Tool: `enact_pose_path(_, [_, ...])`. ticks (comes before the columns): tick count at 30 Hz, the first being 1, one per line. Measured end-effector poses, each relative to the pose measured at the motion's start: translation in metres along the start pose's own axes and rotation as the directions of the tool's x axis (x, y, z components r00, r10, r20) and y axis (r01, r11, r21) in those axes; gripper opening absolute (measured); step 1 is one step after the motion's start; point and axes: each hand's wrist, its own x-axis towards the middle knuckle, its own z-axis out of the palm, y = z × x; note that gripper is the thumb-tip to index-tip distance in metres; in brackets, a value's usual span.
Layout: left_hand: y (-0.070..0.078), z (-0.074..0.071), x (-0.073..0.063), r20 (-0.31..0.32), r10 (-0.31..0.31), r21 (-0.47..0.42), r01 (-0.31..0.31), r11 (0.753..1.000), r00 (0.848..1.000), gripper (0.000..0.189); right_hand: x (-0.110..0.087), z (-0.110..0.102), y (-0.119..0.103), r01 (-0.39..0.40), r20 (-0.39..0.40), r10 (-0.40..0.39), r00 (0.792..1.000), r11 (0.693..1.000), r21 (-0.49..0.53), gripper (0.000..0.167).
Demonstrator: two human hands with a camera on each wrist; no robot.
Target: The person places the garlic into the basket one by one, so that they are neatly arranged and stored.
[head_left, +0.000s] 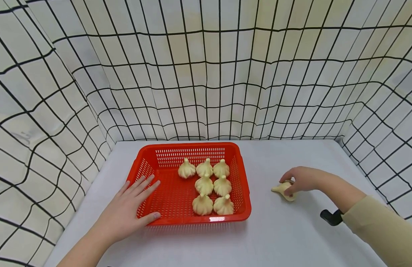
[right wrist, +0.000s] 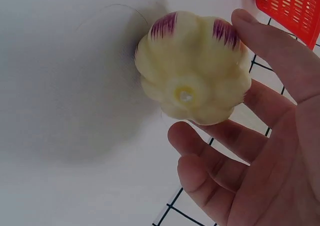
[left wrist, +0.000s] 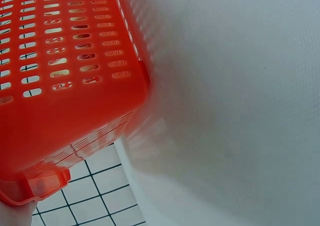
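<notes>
My right hand (head_left: 303,179) pinches a garlic bulb (head_left: 280,190) at the right of the table, its stem pointing left. In the right wrist view the bulb's round base (right wrist: 192,80) faces the camera, with purple streaks on its side, between the thumb and the fingers. My left hand (head_left: 127,209) lies with spread, straight fingers over the left rim of a red plastic basket (head_left: 192,221). Several pale garlic bulbs (head_left: 204,184) sit in rows in the basket's right half, most with stems toward the back. The left wrist view shows the basket's slotted wall (left wrist: 65,95).
A white cloth-like surface (head_left: 259,237) lies under everything. Black wire mesh (head_left: 206,87) with white sheeting behind it stands along the back and both sides. A black strap piece (head_left: 331,217) is by the right sleeve (head_left: 376,226).
</notes>
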Motion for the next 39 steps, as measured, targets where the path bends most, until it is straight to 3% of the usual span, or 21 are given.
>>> enact_pose_path(12, [0.000, 0.000, 0.000, -0.003, 0.003, 0.003, -0.003, 1.000, 1.000, 0.085, -0.004, 0.003, -0.004, 0.002, -0.053, -0.002, 0.999, 1.000, 0.010, 0.039])
enact_pose_path(24, [-0.001, 0.000, 0.000, 0.002, 0.003, 0.007, -0.003, 1.000, 1.000, 0.085, 0.007, 0.009, 0.001, 0.137, -0.170, -0.120, 0.978, 0.986, 0.097, 0.038])
enact_pose_path(32, [-0.002, 0.001, 0.000, 0.002, 0.002, 0.004, -0.002, 1.000, 1.000, 0.085, 0.013, 0.014, 0.010, 0.161, -0.206, -0.118, 0.971, 0.965, 0.205, 0.038])
enact_pose_path(39, [-0.001, 0.001, 0.000, -0.006, 0.007, 0.012, -0.007, 1.000, 1.000, 0.085, 0.009, 0.012, 0.019, 0.129, -0.214, -0.080, 0.973, 0.966, 0.225, 0.047])
